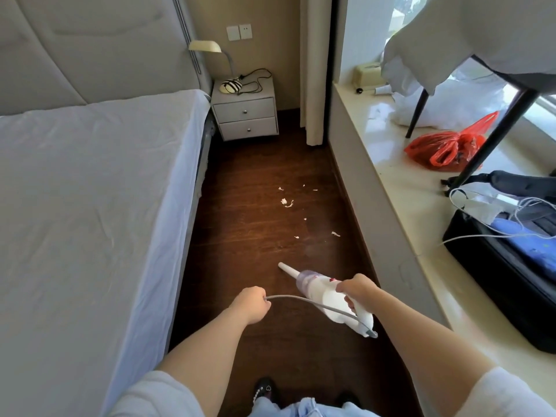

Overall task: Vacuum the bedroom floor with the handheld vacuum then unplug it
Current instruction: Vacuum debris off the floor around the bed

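I am watching from the head view as the right hand is gripping the handle of the handheld vacuum, low and right of centre in the frame, with its nozzle pointing up-frame and apparently held just off the dark wood floor. The left hand is curled round the grey cord, which is arcing across to the vacuum's rear end. The paper scraps are lying mid-frame, ahead of the nozzle and well apart from it, so I am judging that none of this patch is cleaned yet.

What worries me is the cord: if the left hand is letting it sag, it could be dragging through the scraps and scattering them, or catching underfoot near the shoe at the bottom edge. Pulling it too taut could be tugging at the plug, which I cannot see. The narrow lane between the bed at left and the window ledge at right is leaving little room to swing.
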Available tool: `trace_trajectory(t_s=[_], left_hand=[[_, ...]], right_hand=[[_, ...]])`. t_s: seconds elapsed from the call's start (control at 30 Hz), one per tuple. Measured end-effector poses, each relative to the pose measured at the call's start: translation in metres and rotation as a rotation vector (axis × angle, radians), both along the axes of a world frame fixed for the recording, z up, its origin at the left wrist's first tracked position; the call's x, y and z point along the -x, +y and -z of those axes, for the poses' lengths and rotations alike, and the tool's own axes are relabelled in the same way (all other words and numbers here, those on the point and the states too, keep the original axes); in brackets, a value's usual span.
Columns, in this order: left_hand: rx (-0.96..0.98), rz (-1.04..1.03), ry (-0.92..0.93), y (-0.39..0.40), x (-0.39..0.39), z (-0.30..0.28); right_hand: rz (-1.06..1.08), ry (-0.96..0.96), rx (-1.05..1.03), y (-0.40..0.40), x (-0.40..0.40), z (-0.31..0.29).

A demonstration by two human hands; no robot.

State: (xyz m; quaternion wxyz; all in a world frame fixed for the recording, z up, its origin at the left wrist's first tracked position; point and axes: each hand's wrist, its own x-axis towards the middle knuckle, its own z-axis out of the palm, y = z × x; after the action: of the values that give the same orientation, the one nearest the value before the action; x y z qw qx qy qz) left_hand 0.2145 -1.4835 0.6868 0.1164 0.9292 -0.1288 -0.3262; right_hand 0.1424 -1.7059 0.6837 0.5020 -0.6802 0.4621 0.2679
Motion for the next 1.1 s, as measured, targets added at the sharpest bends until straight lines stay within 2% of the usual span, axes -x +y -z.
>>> trace_trajectory(t_s=[0.2,0.5,0.77,1.1], left_hand=[[-0.005,0.026,0.018,-0.018,0.002,0.002],[-0.009,0.121,0.067,-0.067,0.022,0.006],[-0.013,0.147,0.075,-0.087,0.043,0.01],[-0.01,0.05,0.081,-0.07,0.056,0.015]], right_hand=[[0.062,-0.07,0.121,-0.014,0.012,-0.005],[0.031,0.028,0.273,-0.06,0.049,-0.011],[0.217,0.006,0.238,-0.095,0.085,0.005],[0.177,-0.028,0.176,-0.089,0.078,0.007]])
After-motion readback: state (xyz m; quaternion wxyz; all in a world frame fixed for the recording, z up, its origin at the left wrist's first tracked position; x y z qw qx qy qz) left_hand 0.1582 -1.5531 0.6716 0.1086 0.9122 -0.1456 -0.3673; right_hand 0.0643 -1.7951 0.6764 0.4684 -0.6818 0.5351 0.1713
